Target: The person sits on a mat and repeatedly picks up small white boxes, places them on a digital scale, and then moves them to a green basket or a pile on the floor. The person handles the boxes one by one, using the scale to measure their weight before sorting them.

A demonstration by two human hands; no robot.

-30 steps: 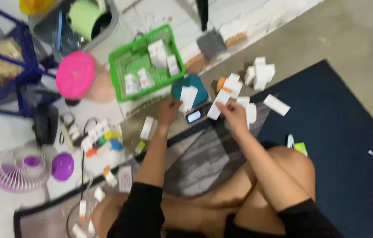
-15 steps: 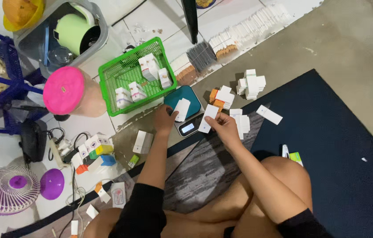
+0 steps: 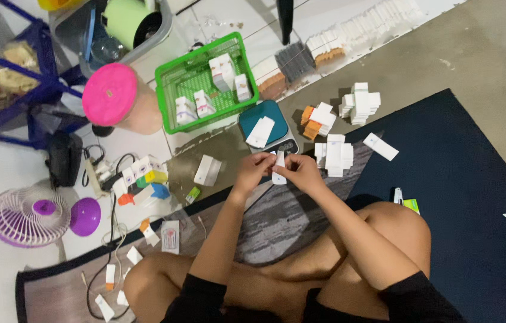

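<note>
Both my hands meet over the grey mat (image 3: 289,221): left hand (image 3: 254,169) and right hand (image 3: 299,171) pinch a small white box (image 3: 278,168) between fingertips (upright, just in front of the teal scale (image 3: 266,125)), a stack of white boxes (image 3: 335,155) lying near my right.

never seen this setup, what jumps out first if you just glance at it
At centre, the left hand and right hand pinch a small white carton over the grey mat. Above it, a green plastic basket holds more white cartons, with a round pink lid to its left. A purple table fan lies at lower left.
</note>
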